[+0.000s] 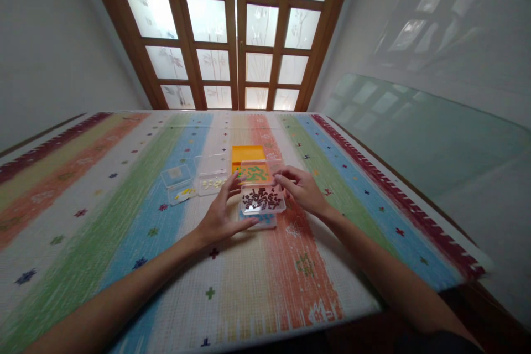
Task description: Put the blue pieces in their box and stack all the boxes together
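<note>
Two bare forearms reach in from the near edge over a striped woven cloth [124, 221] that covers the table [415, 177]. The left hand [222, 213] rests with its fingers spread and open, its thumb lying along the near left corner of a clear plastic box of small dark pieces [263, 199] and its fingertips up against the box's left side, so its grip closes on nothing. The right hand [302, 188] sits at the right side of the same box, its fingers curled and pinched together near the far right corner; whether they grip the box wall, the lid behind it or a small piece cannot be told. This box stands on the orange stripe, seemingly atop another clear piece with blue showing beneath it. Just behind it lies an orange tray holding green pieces [253, 168], partly under a clear lid. To the left, well apart from the hands, stand a clear box with pale yellow pieces [211, 177] and, farther left, a smaller clear box with yellow pieces [179, 183]. Beyond the table rises a wooden door with frosted glass panes [238, 27].
</note>
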Available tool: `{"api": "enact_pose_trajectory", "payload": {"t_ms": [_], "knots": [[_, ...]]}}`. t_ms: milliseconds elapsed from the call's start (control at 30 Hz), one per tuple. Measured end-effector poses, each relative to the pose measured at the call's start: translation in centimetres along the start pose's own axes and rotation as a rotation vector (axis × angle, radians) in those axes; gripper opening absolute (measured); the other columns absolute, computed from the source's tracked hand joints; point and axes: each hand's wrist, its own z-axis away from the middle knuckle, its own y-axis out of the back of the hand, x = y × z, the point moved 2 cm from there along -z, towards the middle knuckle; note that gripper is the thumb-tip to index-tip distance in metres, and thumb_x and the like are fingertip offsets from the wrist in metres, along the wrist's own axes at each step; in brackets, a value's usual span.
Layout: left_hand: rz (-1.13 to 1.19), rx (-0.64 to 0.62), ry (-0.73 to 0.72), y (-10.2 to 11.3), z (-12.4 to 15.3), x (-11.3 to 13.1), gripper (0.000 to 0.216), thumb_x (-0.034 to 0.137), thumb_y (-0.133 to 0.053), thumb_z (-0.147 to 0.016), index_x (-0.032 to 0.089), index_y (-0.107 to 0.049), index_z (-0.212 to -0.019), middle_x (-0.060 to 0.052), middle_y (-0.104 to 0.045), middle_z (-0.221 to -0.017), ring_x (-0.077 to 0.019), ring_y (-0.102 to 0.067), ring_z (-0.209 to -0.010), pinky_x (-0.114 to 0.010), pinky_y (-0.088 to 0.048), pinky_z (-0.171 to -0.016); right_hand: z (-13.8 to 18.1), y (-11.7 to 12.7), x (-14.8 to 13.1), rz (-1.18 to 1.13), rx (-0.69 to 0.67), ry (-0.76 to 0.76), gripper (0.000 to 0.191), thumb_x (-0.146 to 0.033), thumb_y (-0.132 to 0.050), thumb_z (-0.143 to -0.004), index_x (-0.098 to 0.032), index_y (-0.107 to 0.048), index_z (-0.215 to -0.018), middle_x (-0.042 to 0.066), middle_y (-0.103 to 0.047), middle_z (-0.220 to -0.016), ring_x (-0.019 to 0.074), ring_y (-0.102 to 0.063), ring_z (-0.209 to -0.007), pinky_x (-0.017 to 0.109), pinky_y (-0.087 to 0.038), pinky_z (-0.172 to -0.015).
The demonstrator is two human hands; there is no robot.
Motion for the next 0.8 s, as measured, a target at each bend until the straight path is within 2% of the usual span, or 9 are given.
{"api": "enact_pose_trajectory", "payload": {"t_ms": [133,233,333,400,467,567,633,800], "knots": [[0.076,0.023,0.012,0.1,-0.1,0.3,0.107,0.040,-0.087,-0.076,0.035,-0.022,-0.161,-0.016,-0.058,-0.142,-0.0343,-0.059,-0.130,-0.056,-0.053,-0.106,0.3,-0.6,-0.1,0.008,-0.012,0.006,0.025,-0.043,-0.062,-0.093,-0.020,-0.072,-0.092,0.003,-0.072,-0.082,0.0154,-0.065,-0.070,0.028,-0.053,-0.062],[0.084,0.025,0.024,0.2,-0.1,0.2,0.106,0.038,-0.088,-0.075,0.034,-0.026,-0.160,-0.015,-0.060,-0.139,-0.0323,-0.064,-0.122,-0.054,-0.055,-0.104,0.4,-0.5,0.0,-0.008,-0.021,-0.006,0.026,-0.044,-0.062,-0.093,-0.020,-0.072,-0.093,0.003,-0.072,-0.082,0.0152,-0.065,-0.069,0.028,-0.053,-0.063],[0.099,0.037,0.028,0.2,0.0,0.0,0.101,0.036,-0.087,-0.076,0.033,-0.029,-0.159,-0.015,-0.060,-0.139,-0.0292,-0.067,-0.116,-0.051,-0.057,-0.102,0.6,-0.1,-0.2,-0.047,-0.106,0.034,0.030,-0.049,-0.064,-0.093,-0.020,-0.071,-0.101,0.004,-0.071,-0.090,0.0165,-0.066,-0.078,0.029,-0.055,-0.068],[0.131,0.061,0.016,0.1,0.1,0.1,0.096,0.035,-0.086,-0.078,0.033,-0.031,-0.157,-0.014,-0.061,-0.138,-0.0279,-0.067,-0.116,-0.049,-0.058,-0.102,0.9,0.2,-0.4,-0.068,-0.192,0.109,0.040,-0.053,-0.070,-0.089,-0.022,-0.067,-0.113,0.006,-0.070,-0.105,0.0185,-0.067,-0.089,0.031,-0.057,-0.074],[0.164,0.087,0.001,0.0,0.0,0.2,0.089,0.034,-0.085,-0.079,0.032,-0.036,-0.154,-0.012,-0.061,-0.137,-0.0268,-0.067,-0.116,-0.047,-0.058,-0.101,1.3,0.3,-0.4,-0.048,-0.247,0.197,0.057,-0.055,-0.079,-0.081,-0.024,-0.062,-0.125,0.009,-0.067,-0.120,0.0218,-0.066,-0.101,0.036,-0.057,-0.085],[0.195,0.119,0.007,0.0,-0.1,0.5,0.080,0.033,-0.086,-0.078,0.030,-0.043,-0.146,-0.011,-0.061,-0.133,-0.0255,-0.067,-0.116,-0.045,-0.058,-0.103,1.8,0.3,-0.2,0.012,-0.261,0.303,0.082,-0.053,-0.089,-0.070,-0.026,-0.053,-0.138,0.012,-0.060,-0.133,0.0268,-0.062,-0.115,0.042,-0.054,-0.096],[0.198,0.135,0.025,0.0,-0.1,0.7,0.075,0.035,-0.087,-0.077,0.028,-0.046,-0.140,-0.010,-0.061,-0.131,-0.0251,-0.067,-0.115,-0.045,-0.057,-0.103,2.1,0.0,-0.1,0.028,-0.252,0.354,0.090,-0.050,-0.090,-0.070,-0.029,-0.047,-0.146,0.012,-0.056,-0.138,0.0288,-0.059,-0.123,0.045,-0.052,-0.101],[0.165,0.154,0.019,0.2,-0.1,0.8,0.061,0.041,-0.086,-0.077,0.026,-0.052,-0.126,-0.007,-0.065,-0.118,-0.0224,-0.069,-0.104,-0.041,-0.060,-0.095,2.4,-0.8,-0.9,0.045,-0.197,0.488,0.075,-0.037,-0.081,-0.084,-0.037,-0.044,-0.149,0.009,-0.054,-0.140,0.0276,-0.051,-0.134,0.050,-0.045,-0.112]]}}
